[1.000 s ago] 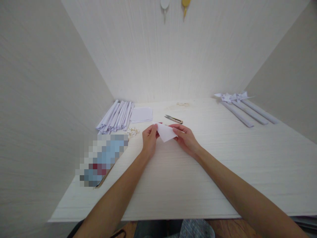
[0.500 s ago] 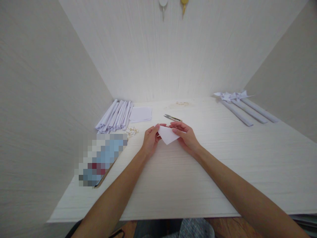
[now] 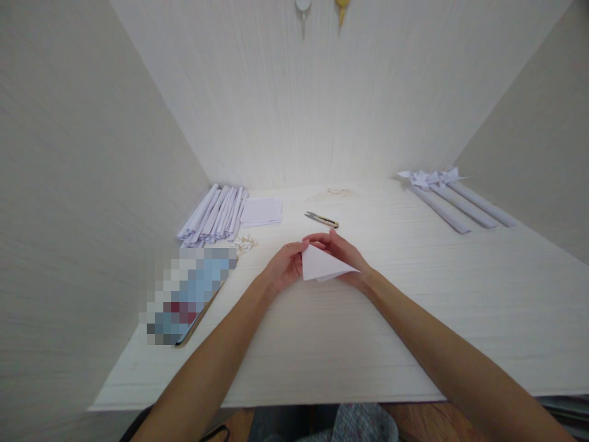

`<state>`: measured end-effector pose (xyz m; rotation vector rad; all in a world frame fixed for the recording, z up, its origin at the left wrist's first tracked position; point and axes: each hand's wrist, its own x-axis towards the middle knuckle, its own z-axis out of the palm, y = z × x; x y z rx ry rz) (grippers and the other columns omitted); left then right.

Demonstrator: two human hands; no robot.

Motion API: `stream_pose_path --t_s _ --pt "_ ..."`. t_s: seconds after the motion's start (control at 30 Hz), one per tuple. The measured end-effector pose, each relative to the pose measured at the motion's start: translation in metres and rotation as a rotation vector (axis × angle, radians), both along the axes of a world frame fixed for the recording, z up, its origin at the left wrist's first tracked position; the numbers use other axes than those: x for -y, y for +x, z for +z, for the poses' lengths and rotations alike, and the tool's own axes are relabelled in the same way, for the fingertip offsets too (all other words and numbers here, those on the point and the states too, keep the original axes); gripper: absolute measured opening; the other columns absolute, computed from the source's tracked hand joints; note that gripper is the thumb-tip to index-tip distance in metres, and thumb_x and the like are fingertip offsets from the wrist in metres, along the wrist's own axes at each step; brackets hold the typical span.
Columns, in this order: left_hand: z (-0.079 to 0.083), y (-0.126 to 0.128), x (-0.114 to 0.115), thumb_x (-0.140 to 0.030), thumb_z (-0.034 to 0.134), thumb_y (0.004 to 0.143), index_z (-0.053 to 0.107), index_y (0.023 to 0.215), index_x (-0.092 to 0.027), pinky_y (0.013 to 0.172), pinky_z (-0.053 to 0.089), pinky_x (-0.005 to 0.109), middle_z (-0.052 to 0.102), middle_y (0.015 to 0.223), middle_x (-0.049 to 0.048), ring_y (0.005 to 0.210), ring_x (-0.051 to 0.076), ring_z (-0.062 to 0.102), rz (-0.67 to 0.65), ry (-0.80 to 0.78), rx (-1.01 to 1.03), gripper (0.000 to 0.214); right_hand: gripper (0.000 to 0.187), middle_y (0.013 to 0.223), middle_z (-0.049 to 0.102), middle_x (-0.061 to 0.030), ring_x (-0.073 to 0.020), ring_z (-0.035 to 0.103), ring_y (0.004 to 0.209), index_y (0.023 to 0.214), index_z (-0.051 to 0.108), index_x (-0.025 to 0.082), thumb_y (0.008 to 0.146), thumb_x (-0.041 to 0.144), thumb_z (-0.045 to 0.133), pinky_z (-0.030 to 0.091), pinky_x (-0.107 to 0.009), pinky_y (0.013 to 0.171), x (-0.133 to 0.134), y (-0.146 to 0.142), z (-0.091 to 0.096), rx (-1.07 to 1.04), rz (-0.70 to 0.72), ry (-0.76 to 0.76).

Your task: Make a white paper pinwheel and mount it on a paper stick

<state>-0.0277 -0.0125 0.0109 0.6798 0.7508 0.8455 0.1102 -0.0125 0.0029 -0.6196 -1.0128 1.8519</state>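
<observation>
A folded white sheet of paper (image 3: 322,264) is held between my hands over the middle of the table, with one long point reaching right over my right wrist. At its upper left corner, my left hand (image 3: 286,265) pinches it between thumb and fingers. My right hand (image 3: 343,250) curves behind the paper, fingertips meeting the same upper corner; its thumb and palm are largely hidden. Just beyond my hands lie small thread snips (image 3: 322,220), blades pointing left.
Several white paper rolls (image 3: 216,215) lie at the left beside a stack of paper squares (image 3: 261,212). Small white bits (image 3: 246,245) are nearby, and a blurred-out phone (image 3: 193,301) is closer. At right are three paper tubes (image 3: 460,202) topped with folded paper shapes (image 3: 432,178).
The paper has turned, its point swinging from toward me to the right. My right hand has shifted from gripping its right side to behind it. Both hands have come slightly nearer to me.
</observation>
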Motion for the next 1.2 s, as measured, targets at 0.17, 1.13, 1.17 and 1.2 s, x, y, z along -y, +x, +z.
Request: stream_pose_path --t_s 0.17,1.13,1.17,1.2 --pt "-0.001 0.003 -0.002 -0.019 0.049 0.078 0.066 0.068 -0.009 0.06 0.047 0.02 0.066 0.065 0.0065 0.057 0.01 0.059 0.137 0.009 0.013 0.022 0.041 0.077 0.068 -0.0042 -0.0156 0.059 0.072 0.075 0.068 0.019 0.067 0.057 0.057 0.043 -0.03 0.07 -0.001 0.001 0.002 -0.001 -0.117 0.019" --pt "-0.009 0.004 -0.007 -0.037 0.066 0.066 0.068 0.072 -0.014 0.079 0.046 0.026 0.069 0.087 0.0069 0.08 0.013 0.062 0.51 0.395 0.026 0.024 0.023 0.071 0.06 0.0044 -0.0099 0.053 0.072 0.079 0.066 0.027 0.057 0.028 0.072 0.041 -0.027 0.07 -0.007 0.006 -0.003 -0.041 -0.597 0.054" --pt "-0.009 0.004 -0.007 -0.036 0.066 0.066 0.068 0.072 -0.014 0.079 0.046 0.026 0.068 0.087 0.0066 0.08 0.012 0.062 0.51 0.393 0.016 0.023 0.024 0.069 0.058 0.0052 -0.0093 0.053 0.07 0.079 0.066 0.028 0.056 0.026 0.072 0.041 -0.026 0.069 -0.007 0.007 -0.003 -0.052 -0.608 0.048" --pt "-0.009 0.005 -0.007 -0.036 0.065 0.067 0.068 0.073 -0.015 0.079 0.046 0.026 0.068 0.088 0.0065 0.08 0.012 0.061 0.509 0.391 0.004 0.023 0.024 0.068 0.057 0.0056 -0.0088 0.052 0.069 0.079 0.066 0.029 0.056 0.025 0.072 0.041 -0.026 0.068 -0.007 0.007 -0.003 -0.06 -0.618 0.043"
